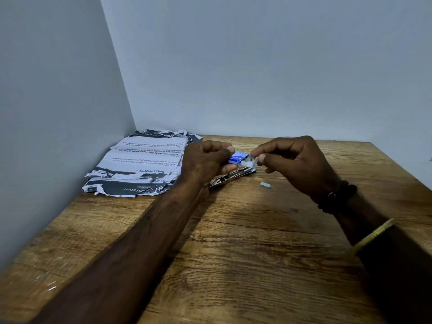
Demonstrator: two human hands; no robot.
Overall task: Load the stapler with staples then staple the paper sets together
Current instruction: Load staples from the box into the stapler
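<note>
Head view: we see two bare hands raised just above a brown wood-grain table (233,242) set in a corner of pale grey walls (257,66). The left hand (205,162) grips a small blue-and-white cardboard staple box (237,158), with the thumb laid along its top and the other fingers curled underneath. The box is held roughly level, and the lettering on its blue face is too blurred to read. The right hand (294,164) pinches the box's white end flap (251,161) between thumb and forefinger, and its remaining fingers are curled loosely toward the palm.

Directly under the box, a silver metal stapler (230,177) lies flat on the table. It looks swung open, with a blue tip at its right end, and its left end is hidden behind the left hand. A short grey strip of staples (265,185) lies on the wood just to the right of the stapler, apart from it and touching nothing else.

To the left, in the corner against the wall, sits an untidy stack of printed paper sheets (145,164), white with dark grey bands and ragged, torn edges. A dark beaded bracelet (336,197) circles the right wrist, and a thin yellow band (374,235) sits further up that forearm.
</note>
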